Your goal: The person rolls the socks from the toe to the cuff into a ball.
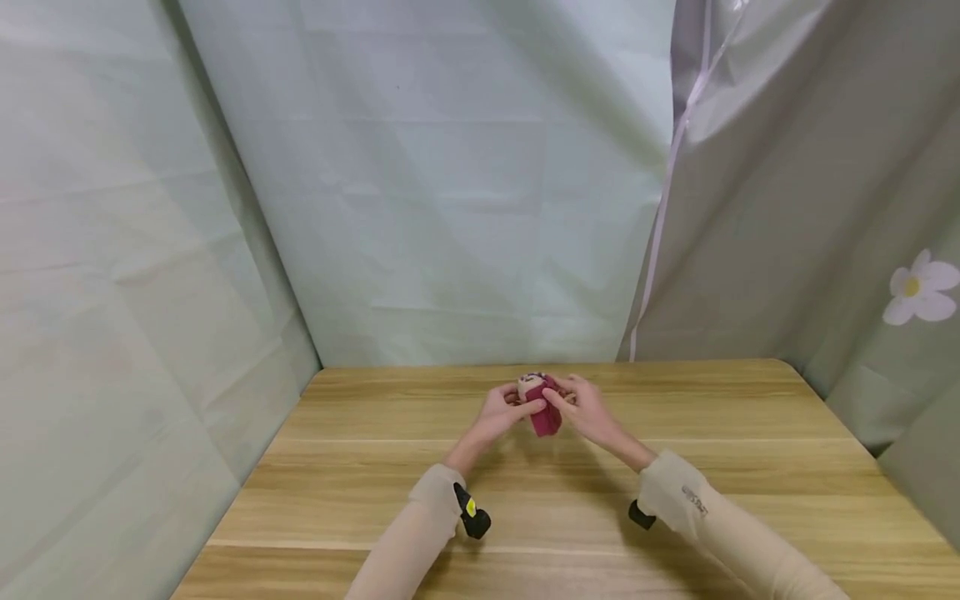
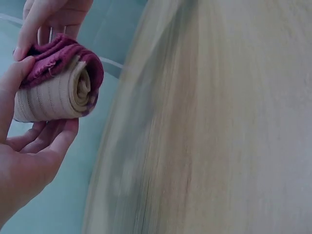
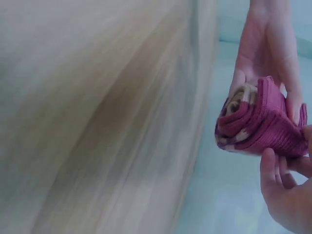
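Pale green cloth walls [image 1: 450,208] all around, grey flowered curtain [image 1: 825,208] at the right. Below them, long light-brown wooden table [image 1: 675,517]. Above its far middle, held up between both hands, small rolled-up sock bundle, dark red outside and cream inside [image 1: 542,404]. Left hand [image 1: 501,412] curled around the cream end, thumb on top. Right hand [image 1: 588,411] pinching the dark red cuff with fingers and thumb. Beige sleeves on both arms, small black camera [image 1: 472,514] at each wrist.

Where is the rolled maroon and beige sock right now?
In the head view, the rolled maroon and beige sock is held between the left hand and right hand, above the wooden table's far middle.
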The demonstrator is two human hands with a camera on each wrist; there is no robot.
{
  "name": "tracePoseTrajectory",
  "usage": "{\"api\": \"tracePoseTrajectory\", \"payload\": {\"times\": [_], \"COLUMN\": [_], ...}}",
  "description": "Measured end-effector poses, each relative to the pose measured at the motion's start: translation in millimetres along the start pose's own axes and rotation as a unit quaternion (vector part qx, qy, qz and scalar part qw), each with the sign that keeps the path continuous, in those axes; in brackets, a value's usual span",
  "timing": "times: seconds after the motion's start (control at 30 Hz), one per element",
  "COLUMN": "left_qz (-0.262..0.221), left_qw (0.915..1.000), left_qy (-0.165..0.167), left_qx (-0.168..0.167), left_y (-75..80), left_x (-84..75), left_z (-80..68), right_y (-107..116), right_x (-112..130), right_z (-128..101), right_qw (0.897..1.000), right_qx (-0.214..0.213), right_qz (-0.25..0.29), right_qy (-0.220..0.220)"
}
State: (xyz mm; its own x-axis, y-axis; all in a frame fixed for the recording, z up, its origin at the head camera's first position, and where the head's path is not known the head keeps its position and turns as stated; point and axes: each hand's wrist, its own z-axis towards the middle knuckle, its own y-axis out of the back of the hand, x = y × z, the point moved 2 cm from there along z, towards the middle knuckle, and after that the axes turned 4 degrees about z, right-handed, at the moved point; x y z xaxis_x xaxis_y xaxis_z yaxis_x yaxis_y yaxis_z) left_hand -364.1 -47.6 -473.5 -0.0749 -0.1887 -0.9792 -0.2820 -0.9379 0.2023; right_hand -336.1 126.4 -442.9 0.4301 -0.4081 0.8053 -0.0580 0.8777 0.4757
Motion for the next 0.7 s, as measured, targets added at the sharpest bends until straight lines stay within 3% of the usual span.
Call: {"api": "tracePoseTrajectory", "payload": {"times": [0.1,0.27,0.5,0.7], "left_qz": [-0.016,-0.037,0.022,0.046], "left_qw": [0.9998,0.9993,0.9989,0.9983], "left_qy": [-0.007,-0.007,-0.039,-0.024], "left_qx": [0.003,0.005,0.011,0.026], "left_y": [0.4,-1.5,-6.9,-9.0], "left_x": [-0.7,0.8,3.1,-4.4], "left_z": [-0.4,-1.0,-2.5,-6.7], "right_y": [3.2,7.0,4.8,2.8], "right_x": [0.6,-4.4,-8.3,-5.7], "right_z": [1.6,1.0,1.3,-1.2], "right_qw": [1.0,0.999,0.998,0.997], "right_qx": [-0.007,-0.03,-0.064,-0.056], "right_qz": [0.014,0.014,-0.014,0.013], "right_qy": [0.022,0.009,-0.018,-0.052]}}
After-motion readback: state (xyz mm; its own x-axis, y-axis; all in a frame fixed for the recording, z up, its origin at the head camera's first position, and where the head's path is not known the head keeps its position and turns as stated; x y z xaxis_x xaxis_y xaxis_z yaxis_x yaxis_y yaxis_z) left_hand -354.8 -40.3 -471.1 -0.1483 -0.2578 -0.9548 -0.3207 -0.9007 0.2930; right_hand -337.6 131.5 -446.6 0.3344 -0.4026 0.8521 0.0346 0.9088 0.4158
